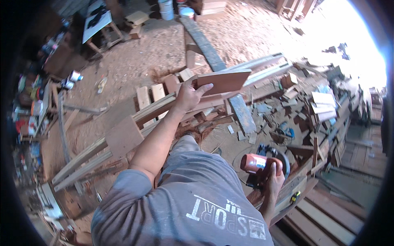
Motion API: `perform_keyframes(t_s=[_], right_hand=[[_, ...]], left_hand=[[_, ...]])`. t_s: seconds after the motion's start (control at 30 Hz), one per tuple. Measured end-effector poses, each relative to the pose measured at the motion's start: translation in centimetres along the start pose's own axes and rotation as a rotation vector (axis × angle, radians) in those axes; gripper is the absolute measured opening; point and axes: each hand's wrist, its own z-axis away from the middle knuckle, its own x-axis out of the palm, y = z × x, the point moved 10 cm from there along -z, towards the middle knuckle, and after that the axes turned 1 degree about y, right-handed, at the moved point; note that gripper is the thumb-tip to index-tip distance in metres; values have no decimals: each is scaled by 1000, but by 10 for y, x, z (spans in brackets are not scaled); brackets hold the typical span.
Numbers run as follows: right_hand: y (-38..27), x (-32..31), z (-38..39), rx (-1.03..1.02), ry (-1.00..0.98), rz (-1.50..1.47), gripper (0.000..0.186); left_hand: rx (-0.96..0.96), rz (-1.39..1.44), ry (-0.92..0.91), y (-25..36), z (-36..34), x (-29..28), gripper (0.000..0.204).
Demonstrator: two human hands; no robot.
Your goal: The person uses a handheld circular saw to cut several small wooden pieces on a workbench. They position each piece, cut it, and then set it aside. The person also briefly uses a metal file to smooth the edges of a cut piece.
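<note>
My left hand (193,93) grips the near end of a reddish-brown wooden board (225,82), thumb on its face, over two long pale wooden rails (264,73). Another square brown board (124,137) lies across the rails nearer to me, at left. At lower right, my right hand (276,176) is closed on a handheld power tool (255,163) with an orange motor housing and black base, beside the edge of some stacked timber.
A worn plank (201,41) crosses beneath the rails amid wood offcuts (287,98) and sawdust. Buckets (166,10) and a small table (96,22) stand at the back. Cluttered containers (37,106) line the left; long boards (324,213) lie at lower right.
</note>
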Motion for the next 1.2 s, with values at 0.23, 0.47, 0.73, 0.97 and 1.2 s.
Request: perform_keyframes(t_s=[0.23,0.47,0.73,0.97,1.2], right_hand=[[-133,22,45,-121,-86,-36,54],[-201,87,60,-239,-218,-172,62],[-219,160,59,-304,-261,-104,42],[-228,174,54,-236,-254,-145,39],[-240,174,50,-254,-256,-86,39]], left_hand=[[197,-111,-110,-7,7,24,25],[347,-364,-192,24,15,29,39],[170,-436,-162,4,6,17,33],[251,-378,-109,-3,3,12,30],[190,-511,-163,7,6,15,28]])
